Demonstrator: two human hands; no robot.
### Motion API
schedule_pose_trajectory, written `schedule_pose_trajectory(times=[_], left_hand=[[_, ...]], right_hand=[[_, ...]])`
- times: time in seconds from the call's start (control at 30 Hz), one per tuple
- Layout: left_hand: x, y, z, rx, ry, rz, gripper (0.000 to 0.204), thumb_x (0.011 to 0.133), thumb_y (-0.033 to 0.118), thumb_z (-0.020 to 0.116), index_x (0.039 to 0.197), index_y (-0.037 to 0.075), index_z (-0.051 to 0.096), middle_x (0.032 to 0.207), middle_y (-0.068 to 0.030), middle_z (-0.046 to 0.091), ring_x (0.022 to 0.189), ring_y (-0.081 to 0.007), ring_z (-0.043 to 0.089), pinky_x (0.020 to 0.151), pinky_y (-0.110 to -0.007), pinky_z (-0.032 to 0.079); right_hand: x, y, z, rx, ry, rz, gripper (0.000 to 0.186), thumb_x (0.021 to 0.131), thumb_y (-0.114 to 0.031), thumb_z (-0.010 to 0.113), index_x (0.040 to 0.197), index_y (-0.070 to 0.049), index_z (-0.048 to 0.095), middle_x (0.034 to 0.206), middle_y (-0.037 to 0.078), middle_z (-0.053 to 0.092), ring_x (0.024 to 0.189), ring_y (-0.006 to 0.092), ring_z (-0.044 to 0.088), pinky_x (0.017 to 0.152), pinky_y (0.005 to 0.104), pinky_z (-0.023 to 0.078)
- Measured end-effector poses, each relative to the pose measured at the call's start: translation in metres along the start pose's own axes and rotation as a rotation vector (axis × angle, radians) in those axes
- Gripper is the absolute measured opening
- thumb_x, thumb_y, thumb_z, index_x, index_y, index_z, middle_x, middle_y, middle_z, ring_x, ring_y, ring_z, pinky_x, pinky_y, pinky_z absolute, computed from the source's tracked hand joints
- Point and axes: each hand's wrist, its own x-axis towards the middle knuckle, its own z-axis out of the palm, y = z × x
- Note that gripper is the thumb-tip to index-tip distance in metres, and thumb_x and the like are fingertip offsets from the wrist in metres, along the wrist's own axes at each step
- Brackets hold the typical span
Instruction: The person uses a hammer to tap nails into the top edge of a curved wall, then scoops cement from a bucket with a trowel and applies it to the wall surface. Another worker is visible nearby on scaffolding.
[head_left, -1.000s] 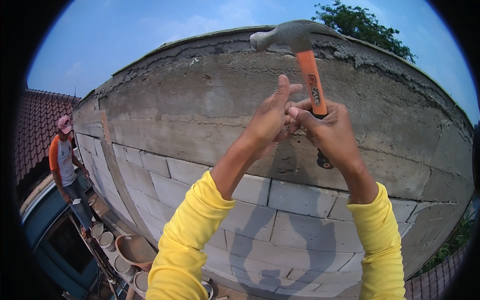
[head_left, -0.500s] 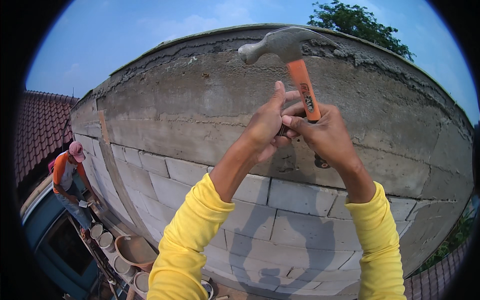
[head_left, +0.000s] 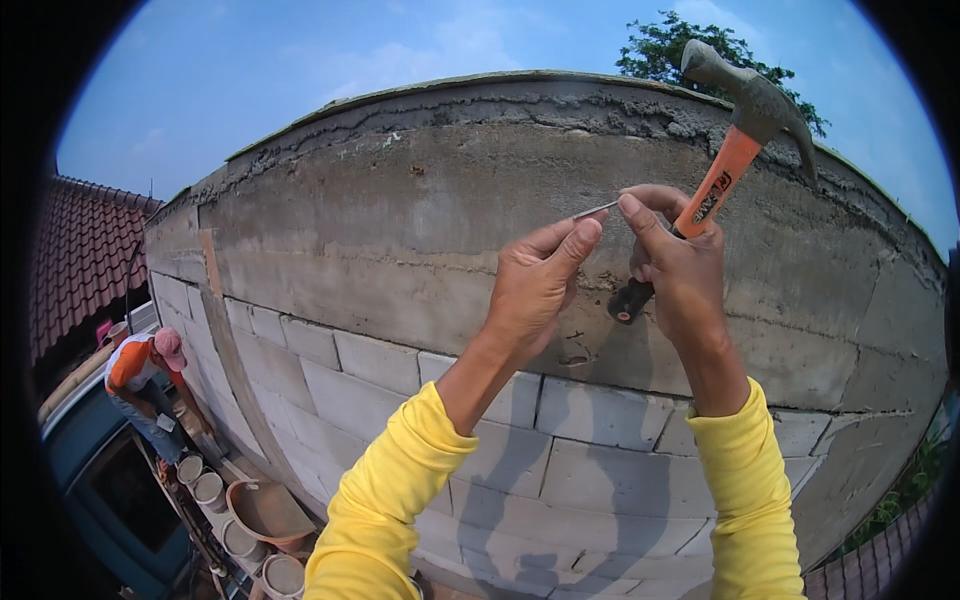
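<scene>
My right hand (head_left: 680,250) is closed round the orange handle of a claw hammer (head_left: 755,100), whose grey head is up at the upper right and black grip end hangs lower left. Between my two hands is a thin metal nail (head_left: 597,209), held at the fingertips; my right thumb and forefinger are at its right end. My left hand (head_left: 535,285) has thumb and fingers closed at the nail's left end. Behind both hands is a wall, with a rough grey concrete band (head_left: 400,210) above pale block courses (head_left: 360,400).
A person (head_left: 145,380) in a pink cap bends at the lower left beside a ledge holding several buckets (head_left: 242,537) and a mortar-stained tub (head_left: 268,510). A tiled roof (head_left: 85,260) is at the left, a tree (head_left: 670,50) beyond the wall's top.
The hammer has swung rightward, its handle now slanting. A nail has come into sight between my fingertips, and my left hand has dropped slightly. The other person has bent further down.
</scene>
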Motion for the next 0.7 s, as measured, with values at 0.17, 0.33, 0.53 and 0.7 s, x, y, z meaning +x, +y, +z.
schedule_pose_trajectory(times=[0.17, 0.33, 0.53, 0.7], left_hand=[[0.026, 0.011, 0.007, 0.049, 0.050, 0.202, 0.033, 0.102, 0.031, 0.076, 0.124, 0.007, 0.076, 0.085, 0.0085, 0.064, 0.063, 0.0012, 0.044, 0.049, -0.018, 0.030], [0.133, 0.119, -0.031, 0.659, 0.117, 0.588, 0.028, 0.102, 0.033, 0.075, 0.113, 0.009, 0.081, 0.100, -0.0019, 0.078, 0.082, -0.0080, 0.061, 0.078, -0.025, 0.053], [0.272, 0.178, -0.052, 1.321, 0.049, 0.447, 0.033, 0.099, 0.039, 0.077, 0.106, 0.008, 0.084, 0.105, -0.0062, 0.082, 0.101, -0.0165, 0.074, 0.097, -0.038, 0.056], [0.267, 0.151, -0.054, 1.439, -0.074, 0.296, 0.044, 0.097, 0.044, 0.078, 0.120, 0.007, 0.081, 0.120, -0.0142, 0.078, 0.114, -0.0246, 0.071, 0.104, -0.039, 0.053]], right_hand=[[0.001, -0.001, 0.002, 0.013, -0.033, 0.032, 0.025, 0.099, -0.021, 0.079, 0.112, -0.002, 0.069, 0.067, -0.005, 0.055, 0.051, 0.0032, 0.048, 0.047, 0.0217, 0.037], [0.013, -0.033, -0.013, -0.016, -0.016, 0.102, 0.043, 0.105, -0.031, 0.071, 0.134, -0.002, 0.056, 0.069, -0.007, 0.048, 0.051, 0.0035, 0.046, 0.045, 0.0207, 0.037], [0.056, -0.082, -0.043, -0.216, -0.077, -0.186, 0.045, 0.112, -0.039, 0.057, 0.141, -0.005, 0.054, 0.079, -0.004, 0.049, 0.057, 0.0027, 0.048, 0.045, 0.0178, 0.040], [0.090, -0.112, -0.040, -0.471, -0.072, -0.195, 0.059, 0.112, -0.037, 0.055, 0.159, -0.004, 0.042, 0.078, -0.004, 0.048, 0.058, -0.0002, 0.047, 0.043, 0.0153, 0.043]])
